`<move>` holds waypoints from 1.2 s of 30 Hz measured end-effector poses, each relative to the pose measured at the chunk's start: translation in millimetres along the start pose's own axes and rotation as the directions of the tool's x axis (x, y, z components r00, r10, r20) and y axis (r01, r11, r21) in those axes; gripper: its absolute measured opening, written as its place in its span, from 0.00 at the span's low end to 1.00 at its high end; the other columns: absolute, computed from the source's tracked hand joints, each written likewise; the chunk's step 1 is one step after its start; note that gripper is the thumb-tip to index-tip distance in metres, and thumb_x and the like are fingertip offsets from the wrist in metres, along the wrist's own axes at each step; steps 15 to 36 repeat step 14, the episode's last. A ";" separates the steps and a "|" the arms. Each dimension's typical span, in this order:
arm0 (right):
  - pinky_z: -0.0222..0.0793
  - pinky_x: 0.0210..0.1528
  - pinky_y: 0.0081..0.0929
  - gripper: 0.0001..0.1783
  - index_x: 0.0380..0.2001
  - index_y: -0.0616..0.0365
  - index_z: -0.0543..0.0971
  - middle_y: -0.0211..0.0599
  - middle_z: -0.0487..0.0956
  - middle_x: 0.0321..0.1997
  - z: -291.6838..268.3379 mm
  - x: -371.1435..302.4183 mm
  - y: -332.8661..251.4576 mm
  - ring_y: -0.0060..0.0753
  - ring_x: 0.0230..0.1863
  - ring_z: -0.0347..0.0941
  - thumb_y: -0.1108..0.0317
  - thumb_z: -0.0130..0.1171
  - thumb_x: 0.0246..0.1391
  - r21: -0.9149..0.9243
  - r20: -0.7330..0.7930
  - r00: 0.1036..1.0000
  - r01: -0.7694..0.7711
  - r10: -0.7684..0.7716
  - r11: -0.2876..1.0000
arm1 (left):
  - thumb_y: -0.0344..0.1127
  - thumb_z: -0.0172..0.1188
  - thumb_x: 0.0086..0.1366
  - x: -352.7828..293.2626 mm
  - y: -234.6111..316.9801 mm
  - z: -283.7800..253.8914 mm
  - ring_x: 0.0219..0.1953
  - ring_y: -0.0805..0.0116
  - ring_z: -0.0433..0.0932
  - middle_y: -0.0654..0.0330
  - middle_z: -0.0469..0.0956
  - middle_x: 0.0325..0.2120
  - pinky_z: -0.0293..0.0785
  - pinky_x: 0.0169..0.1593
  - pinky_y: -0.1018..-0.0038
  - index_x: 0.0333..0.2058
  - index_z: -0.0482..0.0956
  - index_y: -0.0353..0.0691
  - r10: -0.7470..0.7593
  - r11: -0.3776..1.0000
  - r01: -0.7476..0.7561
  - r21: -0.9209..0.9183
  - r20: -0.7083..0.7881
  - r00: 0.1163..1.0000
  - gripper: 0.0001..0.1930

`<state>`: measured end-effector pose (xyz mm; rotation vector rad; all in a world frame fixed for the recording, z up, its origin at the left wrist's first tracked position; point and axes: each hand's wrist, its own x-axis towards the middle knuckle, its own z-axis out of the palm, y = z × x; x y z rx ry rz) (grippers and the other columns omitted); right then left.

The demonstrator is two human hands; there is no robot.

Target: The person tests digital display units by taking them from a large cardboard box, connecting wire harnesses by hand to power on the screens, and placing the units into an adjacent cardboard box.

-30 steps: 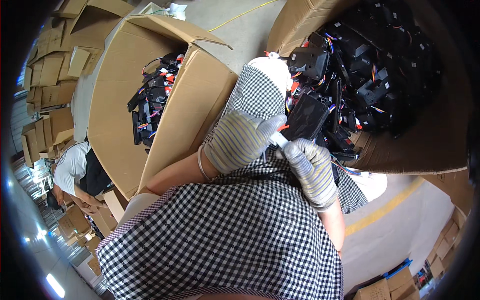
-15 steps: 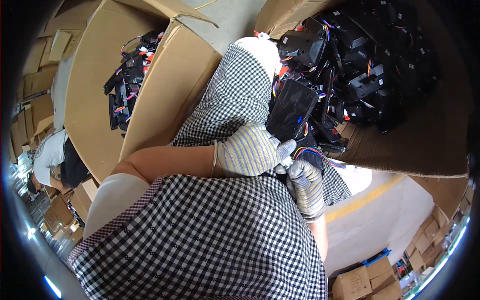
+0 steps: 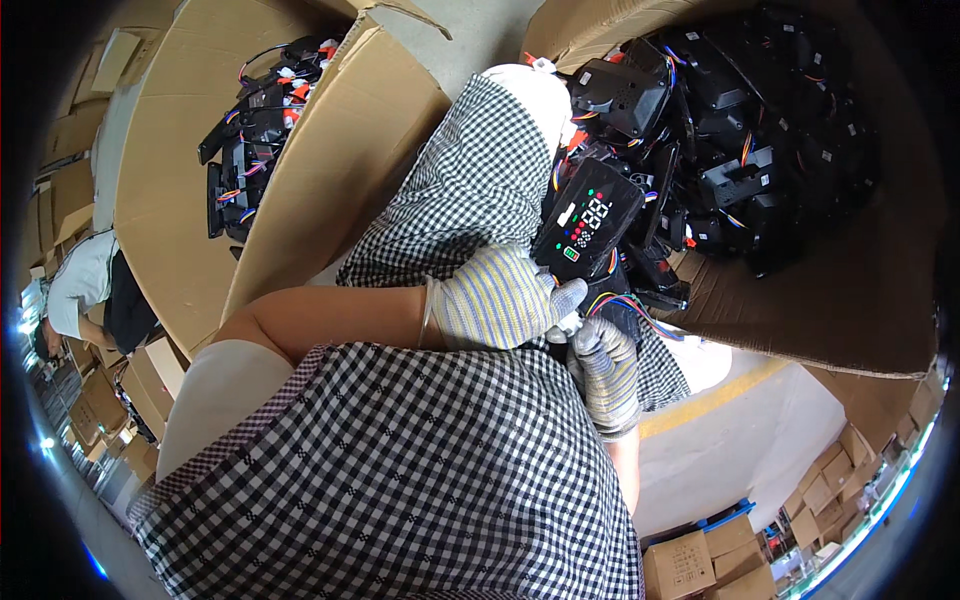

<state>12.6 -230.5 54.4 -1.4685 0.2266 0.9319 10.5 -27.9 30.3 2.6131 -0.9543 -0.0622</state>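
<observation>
Both my hands wear striped knit gloves and meet above my checked apron. My left hand pinches a white wire connector between thumb and fingers. From the right, my right hand closes on the same connector; the gloves partly hide it. Several coloured wires curve out of it beside my right fingers. Just beyond my hands lies a black display panel, tilted, with digits and coloured symbols lit on its face. Neither hand's fingers are on the panel's lit face.
A large carton at the right holds a heap of black display units with coloured wires. Another carton at the left contains more units. Another person bends at far left. Closed boxes stand lower right.
The display panel was dark and now shows lit digits and symbols. My hands keep their hold on the connector. The whole view has shifted slightly.
</observation>
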 end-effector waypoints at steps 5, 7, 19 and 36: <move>0.52 0.22 0.17 0.16 0.23 0.56 0.76 0.19 0.66 0.16 3.1 -2.0 6.1 0.12 0.20 0.56 0.57 0.54 0.59 -0.059 -0.013 1.000 0.016 -0.016 0.998 | 0.43 0.49 0.60 -4.5 -2.3 -1.4 0.20 0.68 0.74 0.62 0.74 0.19 0.69 0.27 0.69 0.49 0.72 0.35 0.038 0.999 -0.039 -0.022 -0.070 0.997 0.21; 0.55 0.24 0.18 0.16 0.24 0.57 0.76 0.20 0.67 0.16 3.9 -3.1 6.3 0.13 0.21 0.57 0.58 0.54 0.59 -0.128 0.007 0.998 0.064 -0.063 0.990 | 0.42 0.49 0.60 -7.0 -3.3 -1.7 0.21 0.69 0.74 0.62 0.75 0.19 0.69 0.27 0.69 0.47 0.73 0.36 0.028 0.998 -0.031 -0.057 -0.054 0.998 0.20; 0.70 0.36 0.25 0.12 0.30 0.57 0.78 0.38 0.80 0.27 -3.5 9.1 1.7 0.25 0.28 0.72 0.58 0.56 0.58 0.035 -0.371 0.873 0.354 -0.316 0.935 | 0.36 0.57 0.59 -41.3 -62.0 -49.8 0.40 0.64 0.78 0.57 0.77 0.42 0.75 0.46 0.74 0.46 0.73 0.41 -0.295 0.954 0.289 -0.072 -0.366 0.882 0.17; 0.70 0.36 0.25 0.12 0.30 0.57 0.78 0.38 0.80 0.27 -3.5 9.1 1.7 0.25 0.28 0.72 0.58 0.56 0.58 0.035 -0.371 0.873 0.354 -0.316 0.935 | 0.36 0.57 0.59 -41.3 -62.0 -49.8 0.40 0.64 0.78 0.57 0.77 0.42 0.75 0.46 0.74 0.46 0.73 0.41 -0.295 0.954 0.289 -0.072 -0.366 0.882 0.17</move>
